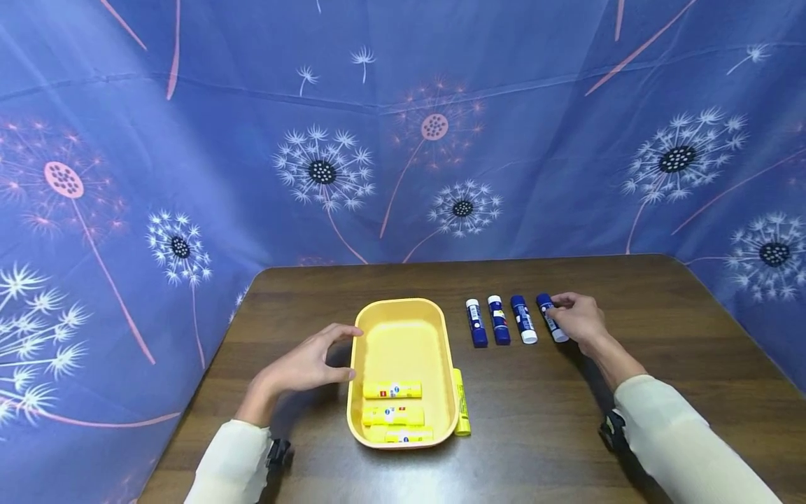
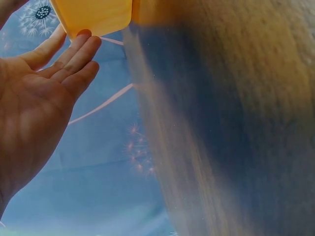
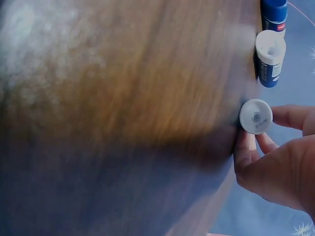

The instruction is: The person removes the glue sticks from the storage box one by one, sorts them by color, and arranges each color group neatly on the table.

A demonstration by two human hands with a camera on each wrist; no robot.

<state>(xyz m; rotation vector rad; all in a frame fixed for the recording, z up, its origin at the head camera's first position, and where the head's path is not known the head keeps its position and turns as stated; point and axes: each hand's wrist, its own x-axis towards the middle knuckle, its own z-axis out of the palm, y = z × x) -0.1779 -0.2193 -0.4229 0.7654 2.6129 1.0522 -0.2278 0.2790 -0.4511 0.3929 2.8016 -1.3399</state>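
Glue stick (image 3: 256,117), blue-and-white, sits pinched in right hand (image 1: 581,320); left hand (image 1: 305,365), spread, touches tray (image 1: 403,343).

Left fingers (image 1: 343,331) extend nearly straight; right fingers (image 1: 567,297) bend, pinching.

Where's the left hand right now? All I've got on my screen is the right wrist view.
Observer: In the head view, the left hand is at the left side of a yellow tray.

Operator: Thanks. I see three tubes, counting the one held in the right hand. Are there any more in that row?

Observer: Yes, one. The head view shows a fourth tube, blue and white, at the row's left end.
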